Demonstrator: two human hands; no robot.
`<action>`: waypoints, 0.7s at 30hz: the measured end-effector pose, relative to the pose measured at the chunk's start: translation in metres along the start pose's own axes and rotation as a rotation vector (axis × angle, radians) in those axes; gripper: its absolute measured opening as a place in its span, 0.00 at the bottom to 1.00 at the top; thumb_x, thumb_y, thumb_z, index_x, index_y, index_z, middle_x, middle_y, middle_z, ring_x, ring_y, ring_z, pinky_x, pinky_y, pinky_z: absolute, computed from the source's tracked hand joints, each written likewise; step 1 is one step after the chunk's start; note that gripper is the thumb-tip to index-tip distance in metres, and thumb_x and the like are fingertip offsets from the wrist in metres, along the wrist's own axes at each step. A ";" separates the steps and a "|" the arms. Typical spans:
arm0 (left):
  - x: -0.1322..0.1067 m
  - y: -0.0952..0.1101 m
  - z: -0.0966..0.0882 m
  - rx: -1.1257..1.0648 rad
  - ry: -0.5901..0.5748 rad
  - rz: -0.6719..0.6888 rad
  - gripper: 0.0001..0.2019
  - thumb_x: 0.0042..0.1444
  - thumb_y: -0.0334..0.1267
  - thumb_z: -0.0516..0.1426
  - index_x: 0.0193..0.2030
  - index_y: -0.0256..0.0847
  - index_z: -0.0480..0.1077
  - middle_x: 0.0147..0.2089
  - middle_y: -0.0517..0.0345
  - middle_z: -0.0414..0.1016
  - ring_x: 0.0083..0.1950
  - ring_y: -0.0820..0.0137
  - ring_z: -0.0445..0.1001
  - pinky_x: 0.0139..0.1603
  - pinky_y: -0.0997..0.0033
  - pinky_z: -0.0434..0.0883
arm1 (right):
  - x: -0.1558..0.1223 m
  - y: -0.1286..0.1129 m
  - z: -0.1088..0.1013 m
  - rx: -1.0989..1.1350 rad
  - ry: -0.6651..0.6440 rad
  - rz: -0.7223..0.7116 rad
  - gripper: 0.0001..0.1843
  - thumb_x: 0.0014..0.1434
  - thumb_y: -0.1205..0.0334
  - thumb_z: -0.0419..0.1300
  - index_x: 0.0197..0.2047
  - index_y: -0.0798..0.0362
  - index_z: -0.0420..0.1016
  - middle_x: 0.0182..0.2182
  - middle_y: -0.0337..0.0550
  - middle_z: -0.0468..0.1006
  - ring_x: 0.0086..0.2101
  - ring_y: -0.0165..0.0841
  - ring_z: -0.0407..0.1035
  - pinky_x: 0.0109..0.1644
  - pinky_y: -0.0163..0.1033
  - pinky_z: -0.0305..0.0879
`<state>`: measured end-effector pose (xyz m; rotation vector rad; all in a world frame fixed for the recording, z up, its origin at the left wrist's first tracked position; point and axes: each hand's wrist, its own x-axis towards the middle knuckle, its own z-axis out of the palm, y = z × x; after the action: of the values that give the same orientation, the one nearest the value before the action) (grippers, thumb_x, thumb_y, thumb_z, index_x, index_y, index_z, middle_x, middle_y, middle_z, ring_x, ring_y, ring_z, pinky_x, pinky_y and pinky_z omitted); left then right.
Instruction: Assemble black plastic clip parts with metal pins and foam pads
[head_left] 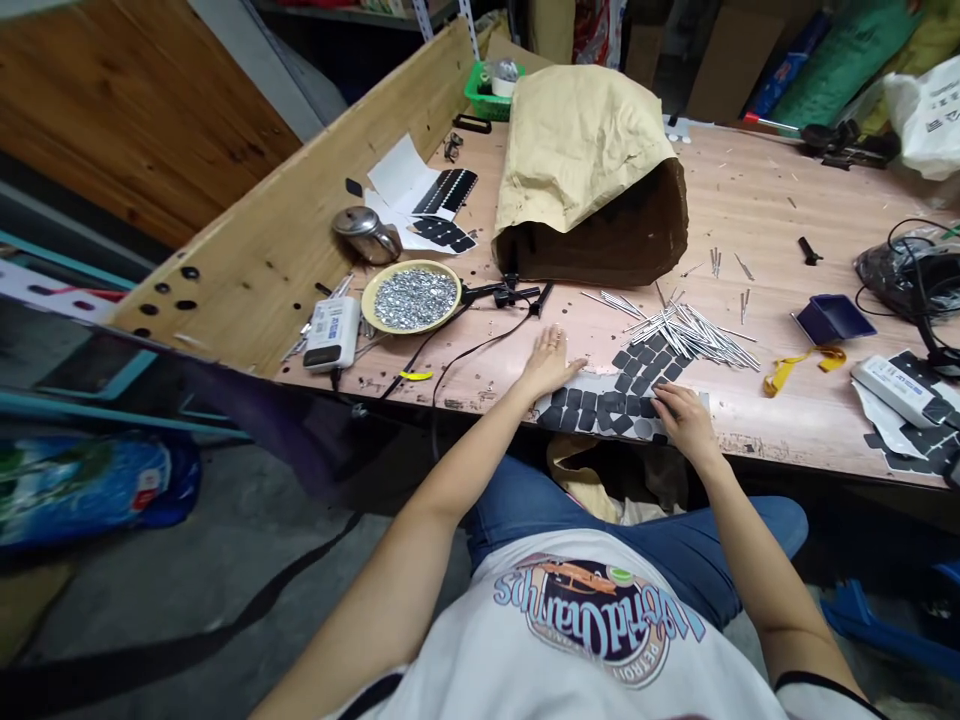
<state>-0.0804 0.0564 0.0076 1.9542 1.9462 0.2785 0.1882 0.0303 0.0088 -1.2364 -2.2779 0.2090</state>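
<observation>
Black square pads on a white sheet (600, 412) are touched by two bare hands

The left hand (549, 362) is laid flat and open on the pale wooden workbench (739, 420), empty, at the sheet's edge. The right hand (681, 415) is half curled over the pads (any grip cannot be told). Beyond, a heap of thin silver metal rods (694, 335) is spread, and a round yellow dish of small silver pieces (409, 330) is set farther left.
</observation>
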 end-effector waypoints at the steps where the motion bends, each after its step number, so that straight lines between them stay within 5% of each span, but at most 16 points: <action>1: 0.000 0.000 -0.004 -0.020 0.023 0.038 0.31 0.61 0.50 0.43 0.65 0.30 0.53 0.68 0.38 0.52 0.70 0.58 0.49 0.67 0.55 0.52 | -0.002 0.000 -0.001 0.003 0.005 0.007 0.19 0.63 0.53 0.48 0.40 0.51 0.78 0.40 0.49 0.79 0.43 0.40 0.72 0.49 0.51 0.70; 3: -0.004 -0.007 -0.013 -0.041 0.137 -0.019 0.25 0.62 0.43 0.40 0.61 0.33 0.59 0.65 0.42 0.60 0.66 0.62 0.57 0.65 0.58 0.55 | -0.008 0.002 -0.002 0.009 0.017 0.016 0.19 0.63 0.52 0.48 0.41 0.51 0.78 0.40 0.49 0.79 0.42 0.40 0.72 0.48 0.51 0.70; 5: -0.015 -0.021 -0.021 -0.018 0.257 -0.239 0.23 0.61 0.36 0.39 0.54 0.28 0.67 0.57 0.38 0.68 0.60 0.62 0.66 0.62 0.60 0.61 | -0.013 0.005 -0.005 0.016 0.029 0.017 0.18 0.63 0.52 0.48 0.41 0.50 0.77 0.40 0.49 0.79 0.42 0.40 0.72 0.48 0.51 0.70; 8: -0.037 -0.041 -0.026 0.065 0.266 -0.473 0.22 0.58 0.32 0.41 0.46 0.21 0.71 0.50 0.29 0.71 0.57 0.54 0.68 0.57 0.58 0.65 | -0.019 0.008 -0.007 0.027 0.050 0.022 0.18 0.63 0.52 0.49 0.40 0.50 0.77 0.38 0.49 0.79 0.41 0.40 0.73 0.47 0.50 0.71; 14: -0.047 -0.054 -0.027 0.141 0.362 -0.563 0.21 0.56 0.32 0.43 0.47 0.25 0.71 0.51 0.28 0.70 0.57 0.46 0.64 0.53 0.45 0.64 | -0.013 -0.001 -0.001 0.066 0.039 0.010 0.18 0.63 0.52 0.49 0.39 0.50 0.78 0.39 0.49 0.79 0.41 0.40 0.73 0.47 0.51 0.70; 21: -0.033 -0.069 -0.036 0.121 0.332 -0.771 0.23 0.57 0.24 0.39 0.56 0.27 0.62 0.45 0.30 0.73 0.46 0.56 0.75 0.42 0.60 0.70 | -0.008 -0.007 0.004 0.061 0.002 0.021 0.18 0.62 0.51 0.49 0.40 0.49 0.78 0.40 0.48 0.80 0.41 0.40 0.73 0.46 0.50 0.71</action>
<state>-0.1587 0.0269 0.0178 1.1202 2.8082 0.2815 0.1840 0.0206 0.0049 -1.2295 -2.2408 0.2833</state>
